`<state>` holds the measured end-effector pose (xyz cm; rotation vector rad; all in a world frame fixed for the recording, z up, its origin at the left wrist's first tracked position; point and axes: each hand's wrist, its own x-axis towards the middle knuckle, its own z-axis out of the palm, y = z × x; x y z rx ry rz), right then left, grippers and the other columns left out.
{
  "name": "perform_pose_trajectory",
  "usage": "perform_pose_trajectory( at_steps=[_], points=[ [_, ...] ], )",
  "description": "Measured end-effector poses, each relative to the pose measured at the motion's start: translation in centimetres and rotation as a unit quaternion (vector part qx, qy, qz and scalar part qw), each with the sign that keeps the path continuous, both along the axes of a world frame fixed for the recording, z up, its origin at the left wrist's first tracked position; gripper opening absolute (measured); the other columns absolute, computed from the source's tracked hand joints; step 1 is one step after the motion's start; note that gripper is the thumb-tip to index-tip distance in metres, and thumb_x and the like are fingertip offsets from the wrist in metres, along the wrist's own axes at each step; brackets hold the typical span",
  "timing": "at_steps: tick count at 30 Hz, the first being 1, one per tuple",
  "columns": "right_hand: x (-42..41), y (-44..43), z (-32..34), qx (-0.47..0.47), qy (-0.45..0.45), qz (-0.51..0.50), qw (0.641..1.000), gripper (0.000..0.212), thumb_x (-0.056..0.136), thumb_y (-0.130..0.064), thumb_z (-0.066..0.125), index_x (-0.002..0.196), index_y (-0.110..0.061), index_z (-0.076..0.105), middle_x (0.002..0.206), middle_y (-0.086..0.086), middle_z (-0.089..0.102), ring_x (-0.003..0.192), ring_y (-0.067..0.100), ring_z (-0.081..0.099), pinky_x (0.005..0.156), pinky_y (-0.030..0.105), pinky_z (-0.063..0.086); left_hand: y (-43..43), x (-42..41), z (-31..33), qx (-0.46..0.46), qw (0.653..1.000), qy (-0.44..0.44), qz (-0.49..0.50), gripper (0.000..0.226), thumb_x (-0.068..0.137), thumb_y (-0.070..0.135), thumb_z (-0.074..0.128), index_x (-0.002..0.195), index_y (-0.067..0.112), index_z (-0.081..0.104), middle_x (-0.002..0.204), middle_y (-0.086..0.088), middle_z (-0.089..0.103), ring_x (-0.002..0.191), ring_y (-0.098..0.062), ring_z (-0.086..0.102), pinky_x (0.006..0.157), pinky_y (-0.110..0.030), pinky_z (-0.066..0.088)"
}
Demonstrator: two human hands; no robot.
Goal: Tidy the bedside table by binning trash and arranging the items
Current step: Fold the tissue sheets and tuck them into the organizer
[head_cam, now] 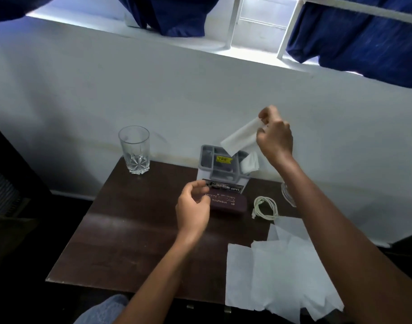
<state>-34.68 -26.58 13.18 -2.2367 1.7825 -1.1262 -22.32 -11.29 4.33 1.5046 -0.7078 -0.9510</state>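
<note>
Fingers [265, 113] of the right hand [276, 139] are curled tight, pinching 1 end of a white tissue [240, 136] that hangs slanted above the grey organizer [207, 160] at frame centre. The left hand [193, 206] hovers with fingers loosely curled, gripping nothing, over a maroon case [233, 204]. A crumpled tissue [250, 163] sits in the organizer's right compartment. On the dark wooden table [130, 225] are a glass [135, 150] at upper left, a coiled white cable [265, 208] right of the case, and white paper sheets [277, 272] at lower right. Behind is a pale wall [153, 90], with blue curtains [354, 36] across the top.
</note>
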Motion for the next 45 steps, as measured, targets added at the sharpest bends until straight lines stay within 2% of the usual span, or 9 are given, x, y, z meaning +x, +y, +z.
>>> perform_pose_trajectory(
  at_steps=[5, 10, 21, 26, 31, 34, 38, 41, 45],
  points=[
    [2.0, -1.8, -0.6, -0.003, 0.171, 0.032, 0.985, 0.042, 0.078, 0.013, 0.035, 0.111, -0.009, 0.045, 0.092, 0.016, 0.062, 0.072, 0.036, 0.055, 0.061, 0.035, 0.041, -0.1, -0.4, 0.2, 0.022, 0.999, 0.014, -0.026, 0.034, 0.084, -0.002, 0.050, 0.083, 0.031, 0.060, 0.088, 0.011, 0.068, 0.093, -0.016, 0.065, 0.091, -0.045, 0.052],
    [3.1, -1.3, -2.6, 0.016, 0.231, 0.080, 0.970, 0.043, 0.075, 0.013, 0.032, 0.109, -0.011, 0.041, 0.088, 0.013, 0.058, 0.068, 0.032, 0.049, 0.062, 0.035, 0.038, -0.2, -0.7, 0.1, 0.040, 0.998, 0.024, -0.049, 0.031, 0.086, 0.002, 0.049, 0.081, 0.031, 0.060, 0.088, 0.010, 0.069, 0.094, -0.015, 0.066, 0.091, -0.042, 0.052],
    [1.8, -1.1, -3.1, 0.106, 0.135, 0.116, 0.978, 0.046, 0.083, -0.012, 0.062, 0.126, -0.017, 0.049, 0.114, 0.005, 0.065, 0.105, 0.026, 0.059, 0.094, 0.035, 0.041, 0.1, -1.2, 0.6, 0.054, 0.994, 0.044, -0.087, 0.023, 0.091, 0.005, 0.047, 0.090, 0.022, 0.061, 0.092, 0.004, 0.070, 0.081, -0.008, 0.065, 0.078, -0.026, 0.049],
    [-3.4, 3.8, -1.7, 0.064, 0.018, 0.103, 0.992, 0.020, 0.080, -0.009, 0.065, 0.101, -0.010, 0.067, 0.099, 0.005, 0.069, 0.097, 0.021, 0.061, 0.086, 0.029, 0.046, 0.2, -1.7, 1.0, 0.053, 0.992, 0.039, -0.107, 0.020, 0.093, 0.004, 0.046, 0.100, 0.014, 0.062, 0.097, -0.001, 0.069, 0.077, -0.006, 0.063, 0.074, -0.021, 0.049],
    [-9.8, 10.1, -2.2, 0.207, -0.073, 0.057, 0.974, 0.007, 0.081, -0.006, 0.067, 0.084, -0.012, 0.069, 0.080, -0.001, 0.068, 0.071, 0.004, 0.062, 0.066, 0.014, 0.042, 0.4, -2.8, 1.1, 0.065, 0.988, 0.029, -0.136, 0.020, 0.092, 0.002, 0.046, 0.093, 0.014, 0.061, 0.098, -0.005, 0.068, 0.078, -0.009, 0.061, 0.058, -0.012, 0.046],
    [-11.7, 12.8, -3.8, 0.281, -0.099, 0.045, 0.954, 0.007, 0.081, -0.003, 0.067, 0.084, -0.008, 0.068, 0.079, 0.007, 0.069, 0.055, -0.003, 0.058, 0.054, 0.010, 0.042, 0.4, -3.3, 0.1, 0.091, 0.972, -0.069, -0.207, 0.019, 0.090, 0.005, 0.051, 0.090, 0.021, 0.061, 0.099, -0.001, 0.069, 0.085, -0.013, 0.064, 0.070, -0.024, 0.051],
    [-12.0, 14.9, -6.5, 0.346, -0.121, 0.035, 0.930, 0.013, 0.080, -0.003, 0.067, 0.076, -0.015, 0.067, 0.079, 0.011, 0.069, 0.071, 0.021, 0.064, 0.068, 0.025, 0.048, 1.1, -4.3, -1.6, 0.164, 0.872, -0.309, -0.342, 0.028, 0.084, 0.009, 0.055, 0.106, 0.025, 0.063, 0.108, 0.002, 0.064, 0.104, -0.017, 0.060, 0.091, -0.039, 0.050],
    [-11.8, 15.2, -8.0, 0.357, -0.096, 0.026, 0.929, 0.011, 0.081, -0.004, 0.064, 0.077, -0.014, 0.066, 0.076, 0.005, 0.068, 0.066, 0.016, 0.064, 0.055, 0.011, 0.044, 1.8, -4.8, -2.2, 0.184, 0.815, -0.420, -0.355, 0.035, 0.084, 0.008, 0.051, 0.114, 0.023, 0.059, 0.119, -0.001, 0.056, 0.113, -0.024, 0.051, 0.091, -0.040, 0.047],
    [-12.3, 14.5, -8.8, 0.337, -0.101, -0.010, 0.936, 0.010, 0.082, -0.007, 0.060, 0.079, -0.015, 0.065, 0.072, 0.000, 0.066, 0.061, 0.012, 0.064, 0.047, 0.010, 0.042, 2.0, -4.9, -2.6, 0.201, 0.784, -0.479, -0.340, 0.028, 0.083, 0.014, 0.059, 0.110, 0.022, 0.057, 0.115, -0.003, 0.054, 0.113, -0.026, 0.047, 0.080, -0.036, 0.042]
  ],
)
